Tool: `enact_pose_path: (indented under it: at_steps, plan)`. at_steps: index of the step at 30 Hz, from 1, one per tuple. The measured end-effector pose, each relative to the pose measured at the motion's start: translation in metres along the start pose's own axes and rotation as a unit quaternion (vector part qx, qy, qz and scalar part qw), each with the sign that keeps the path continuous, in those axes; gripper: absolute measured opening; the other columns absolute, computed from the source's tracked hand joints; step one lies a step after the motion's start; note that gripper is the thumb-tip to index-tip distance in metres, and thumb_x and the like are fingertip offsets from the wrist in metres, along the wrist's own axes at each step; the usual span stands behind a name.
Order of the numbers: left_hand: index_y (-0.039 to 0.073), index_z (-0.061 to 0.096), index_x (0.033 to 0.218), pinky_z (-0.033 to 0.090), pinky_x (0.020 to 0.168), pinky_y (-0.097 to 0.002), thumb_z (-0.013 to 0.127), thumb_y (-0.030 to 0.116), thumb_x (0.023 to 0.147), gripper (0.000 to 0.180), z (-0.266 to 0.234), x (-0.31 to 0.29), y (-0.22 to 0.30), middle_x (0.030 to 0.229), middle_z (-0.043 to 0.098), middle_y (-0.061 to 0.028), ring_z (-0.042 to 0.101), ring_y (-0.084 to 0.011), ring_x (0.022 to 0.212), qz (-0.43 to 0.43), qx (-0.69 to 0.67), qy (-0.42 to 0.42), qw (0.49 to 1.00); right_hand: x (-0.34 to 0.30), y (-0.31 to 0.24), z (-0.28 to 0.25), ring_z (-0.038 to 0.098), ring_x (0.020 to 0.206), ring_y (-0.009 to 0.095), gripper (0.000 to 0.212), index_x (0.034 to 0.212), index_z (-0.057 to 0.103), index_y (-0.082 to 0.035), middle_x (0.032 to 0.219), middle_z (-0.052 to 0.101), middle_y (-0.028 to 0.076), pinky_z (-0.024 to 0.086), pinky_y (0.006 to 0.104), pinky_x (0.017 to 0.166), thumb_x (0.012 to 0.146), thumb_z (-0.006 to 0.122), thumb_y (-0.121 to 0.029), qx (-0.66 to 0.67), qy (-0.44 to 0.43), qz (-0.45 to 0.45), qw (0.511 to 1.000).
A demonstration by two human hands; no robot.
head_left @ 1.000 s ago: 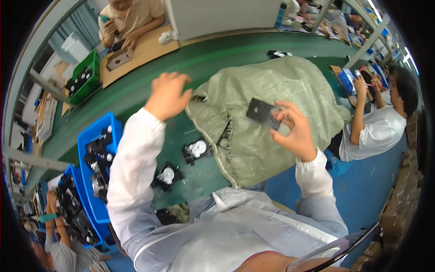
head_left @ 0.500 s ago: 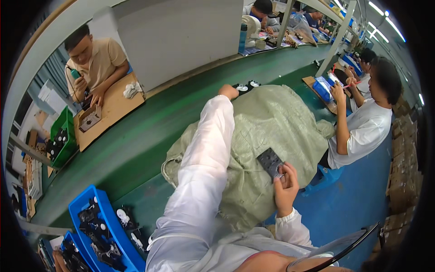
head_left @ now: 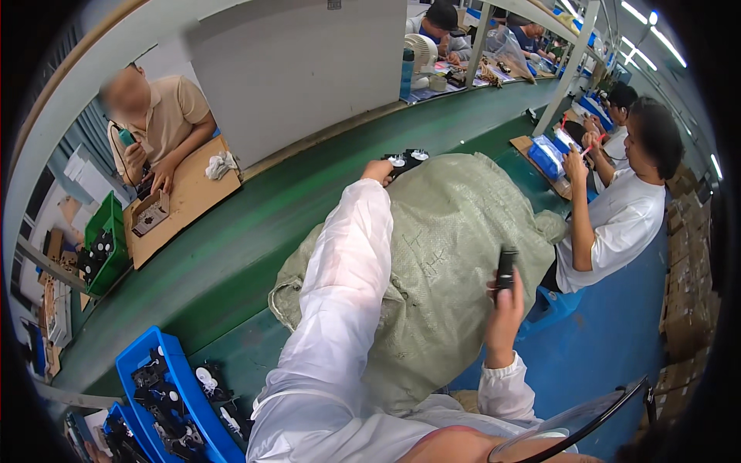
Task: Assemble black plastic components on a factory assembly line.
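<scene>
The long green belt (head_left: 231, 251) runs behind a bulky woven sack (head_left: 463, 224). Past the sack's far edge, the left hand (head_left: 377, 171) meets the near end of black mechanisms with white discs (head_left: 407, 160); their row extends rightward from it, the right hand being well apart. Whether the left fingers grip is hidden. The right hand (head_left: 505, 316) clasps a blurred black plastic part (head_left: 505, 266), long axis near upright. Dark strokes (head_left: 429, 266) mark the sack, not clearly legible.
</scene>
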State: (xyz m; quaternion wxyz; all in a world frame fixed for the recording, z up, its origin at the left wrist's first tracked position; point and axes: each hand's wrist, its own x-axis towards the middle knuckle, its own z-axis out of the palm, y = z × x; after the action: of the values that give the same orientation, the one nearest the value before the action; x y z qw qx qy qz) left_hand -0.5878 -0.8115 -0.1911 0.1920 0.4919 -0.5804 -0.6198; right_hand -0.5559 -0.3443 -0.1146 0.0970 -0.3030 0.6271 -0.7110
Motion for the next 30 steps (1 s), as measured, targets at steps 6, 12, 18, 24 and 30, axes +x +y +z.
enact_pose_path:
  at_steps: [6,12,18,24,30]
  plan:
    - [-0.001,0.069,0.102,0.049,0.053,-0.0316,0.064,0.016,0.08,0.028,-0.017,0.0,-0.002,0.093,0.07,-0.0129,0.065,-0.0208,0.07,0.013,-0.038,0.05,0.998,-0.001,-0.006,-0.016,0.061,0.097,0.023,0.045,0.123,0.058,-0.006,0.114,0.065,0.014,0.049,0.0362,0.08,0.101,0.042,-0.042,0.372,0.033,0.152,0.915]
    - [0.003,0.073,0.074,0.053,0.065,-0.0371,0.055,0.037,0.08,0.039,-0.13,-0.033,0.004,0.063,0.067,-0.0166,0.069,-0.0278,0.061,0.167,0.154,0.068,0.972,-0.005,0.006,-0.019,0.06,0.092,0.022,0.047,0.125,0.058,-0.005,0.117,0.064,0.015,0.048,0.0336,0.077,0.1,0.041,-0.042,0.392,-0.026,0.158,0.906]
    - [0.0,0.067,0.075,0.046,0.052,-0.0315,0.056,0.036,0.083,0.038,-0.267,-0.187,0.025,0.065,0.065,-0.0131,0.059,-0.017,0.055,0.107,0.358,-0.004,0.927,-0.006,0.023,-0.014,0.061,0.099,0.026,0.057,0.139,0.045,0.001,0.124,0.058,0.019,0.049,0.0368,0.084,0.097,0.051,-0.037,0.352,-0.072,0.165,0.918]
    - [0.0,0.07,0.093,0.05,0.065,-0.0339,0.058,0.026,0.082,0.031,-0.33,-0.359,-0.04,0.083,0.07,-0.0075,0.064,-0.0181,0.069,-0.077,0.513,-0.114,0.847,-0.008,0.025,0.015,0.062,0.1,0.027,0.063,0.142,0.042,0.001,0.126,0.057,0.019,0.049,0.0389,0.084,0.095,0.054,-0.039,0.339,-0.154,0.198,0.907]
    - [-0.007,0.064,0.115,0.051,0.085,-0.0339,0.061,0.016,0.083,0.039,-0.328,-0.413,-0.114,0.101,0.071,-0.0147,0.065,-0.0229,0.093,-0.114,0.42,-0.273,0.858,-0.013,0.026,0.008,0.062,0.097,0.025,0.064,0.139,0.044,0.001,0.126,0.058,0.019,0.049,0.0377,0.085,0.093,0.055,-0.041,0.325,-0.159,0.2,0.911]
